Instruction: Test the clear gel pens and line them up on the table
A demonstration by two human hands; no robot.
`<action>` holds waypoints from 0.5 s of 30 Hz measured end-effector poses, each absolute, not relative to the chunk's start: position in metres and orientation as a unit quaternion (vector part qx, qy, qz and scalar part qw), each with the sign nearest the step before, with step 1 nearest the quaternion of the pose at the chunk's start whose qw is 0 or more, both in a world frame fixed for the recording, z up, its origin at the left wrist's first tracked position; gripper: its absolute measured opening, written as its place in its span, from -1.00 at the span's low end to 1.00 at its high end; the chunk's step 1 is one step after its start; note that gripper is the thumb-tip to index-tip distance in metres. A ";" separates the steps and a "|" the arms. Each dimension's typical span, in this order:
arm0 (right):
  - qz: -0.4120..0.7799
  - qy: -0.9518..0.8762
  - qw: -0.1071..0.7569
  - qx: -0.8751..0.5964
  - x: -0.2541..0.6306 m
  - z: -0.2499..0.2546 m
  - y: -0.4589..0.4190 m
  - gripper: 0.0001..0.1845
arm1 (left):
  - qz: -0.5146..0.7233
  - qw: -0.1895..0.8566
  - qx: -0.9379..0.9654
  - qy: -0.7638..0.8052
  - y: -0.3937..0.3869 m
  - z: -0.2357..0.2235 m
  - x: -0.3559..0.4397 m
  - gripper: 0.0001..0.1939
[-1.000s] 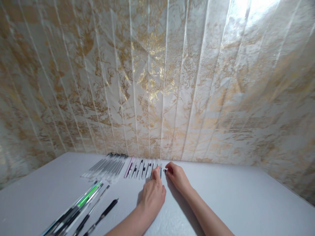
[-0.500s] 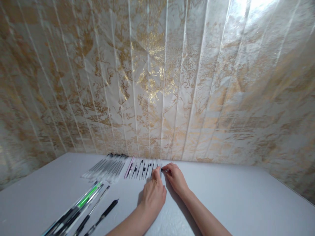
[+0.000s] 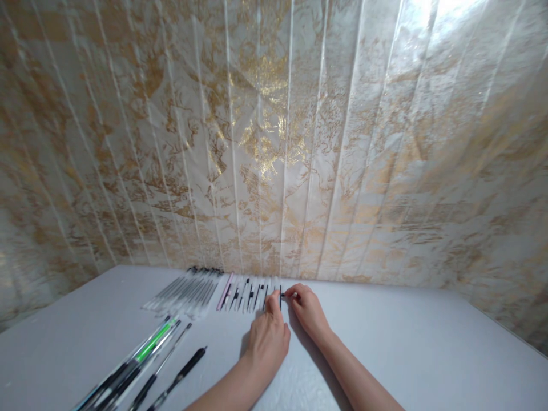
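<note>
My left hand (image 3: 269, 331) rests at the right end of a row of slim clear and black pens (image 3: 250, 298), its fingers pressed together and bent down over them. What lies under those fingertips is hidden. Just beyond them a thin dark stick (image 3: 281, 295) lies upright in the row. My right hand (image 3: 308, 309) is closed in a pinch beside that stick. Between its fingertips pokes a small black piece (image 3: 283, 294), too small to name, pointing left at the stick. A pink pen (image 3: 225, 291) marks the row's left end.
Farther left lies a bundle of several grey refills (image 3: 184, 292) with clear ends. Nearer, a group of pens (image 3: 128, 365), one with a bright green barrel (image 3: 153, 341), and a separate black pen (image 3: 188, 365) lie on the white table (image 3: 406, 354). A gold-patterned curtain (image 3: 274, 171) hangs behind.
My right hand has shifted slightly left, bringing the small black piece up to the dark stick, then drawn back a touch. My left hand has stayed nearly still.
</note>
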State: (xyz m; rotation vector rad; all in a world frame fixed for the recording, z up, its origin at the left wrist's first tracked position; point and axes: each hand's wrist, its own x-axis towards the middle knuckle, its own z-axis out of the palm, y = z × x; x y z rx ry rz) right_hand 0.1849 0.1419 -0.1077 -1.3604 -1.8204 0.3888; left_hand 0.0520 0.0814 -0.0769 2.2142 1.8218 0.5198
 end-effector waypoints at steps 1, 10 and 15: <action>0.161 -0.719 0.406 -0.540 0.185 -0.107 0.141 -0.69 | 0.176 0.111 0.755 0.622 0.082 -0.078 0.052 -0.41; 0.163 -0.716 0.411 -0.540 0.185 -0.110 0.144 -0.64 | 0.165 0.102 0.754 0.627 0.083 -0.077 0.053 -0.41; 0.175 -0.714 0.406 -0.543 0.183 -0.107 0.141 -0.65 | 0.177 0.095 0.760 0.618 0.084 -0.082 0.052 -0.40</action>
